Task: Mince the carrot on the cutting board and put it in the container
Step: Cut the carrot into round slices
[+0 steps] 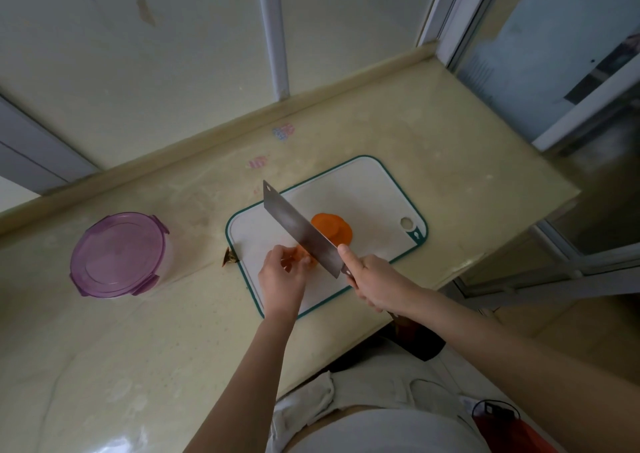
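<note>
Container was lidded, contents unseen. Knife was gripped by right hand, carrot piece by left hand.

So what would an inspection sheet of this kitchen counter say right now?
Surface: pale counter with a white, green-rimmed cutting board on it.
Job's things: carrot slices on the board, right of the cleaver blade; carrot piece under the left hand; container left of the board, purple lid on.
Clutter: brown scrap at the board's left corner; faded stickers on the counter.
Hands: left hand holds the carrot piece; right hand grips the cleaver handle.
Cables: nothing seen.
Surroundings: window panes behind the counter.
</note>
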Tool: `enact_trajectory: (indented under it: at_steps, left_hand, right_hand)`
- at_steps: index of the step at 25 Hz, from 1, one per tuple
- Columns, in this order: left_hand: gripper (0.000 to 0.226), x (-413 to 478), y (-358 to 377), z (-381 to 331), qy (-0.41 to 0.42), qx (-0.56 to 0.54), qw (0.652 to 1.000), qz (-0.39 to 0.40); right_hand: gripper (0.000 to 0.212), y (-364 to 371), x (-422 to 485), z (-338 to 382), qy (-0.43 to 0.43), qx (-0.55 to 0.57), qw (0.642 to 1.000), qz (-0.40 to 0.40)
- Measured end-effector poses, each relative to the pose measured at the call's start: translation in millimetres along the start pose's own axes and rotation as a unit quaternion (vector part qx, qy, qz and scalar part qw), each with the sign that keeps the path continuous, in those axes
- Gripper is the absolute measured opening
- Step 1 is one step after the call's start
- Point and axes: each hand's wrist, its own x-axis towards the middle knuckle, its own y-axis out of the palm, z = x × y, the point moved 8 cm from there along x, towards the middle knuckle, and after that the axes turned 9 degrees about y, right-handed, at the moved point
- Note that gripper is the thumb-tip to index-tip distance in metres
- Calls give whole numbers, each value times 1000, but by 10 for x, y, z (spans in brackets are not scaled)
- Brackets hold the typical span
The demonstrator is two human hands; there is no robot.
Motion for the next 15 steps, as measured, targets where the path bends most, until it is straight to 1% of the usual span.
enact_trajectory:
  at_steps: [3, 6, 10, 12, 15]
  left_hand:
    - [11, 17, -23, -44, 15, 26, 1000, 3]
    - [12, 37, -31, -78, 17, 41, 999, 13]
    - [13, 59, -23, -108, 22, 67, 997, 25]
    - [13, 72, -23, -105, 23, 78, 996, 30]
    - [14, 125, -24, -82, 19, 82, 996, 32]
  right_hand:
    - [60, -2, -5, -6, 0, -1, 1000, -6]
    - [62, 15, 20, 15, -12, -38, 999, -35]
    - [64, 81, 90, 56, 7, -64, 997, -41]
    - [60, 91, 104, 131, 12, -64, 997, -38]
    - [44, 71, 83, 270, -8, -38, 999, -15]
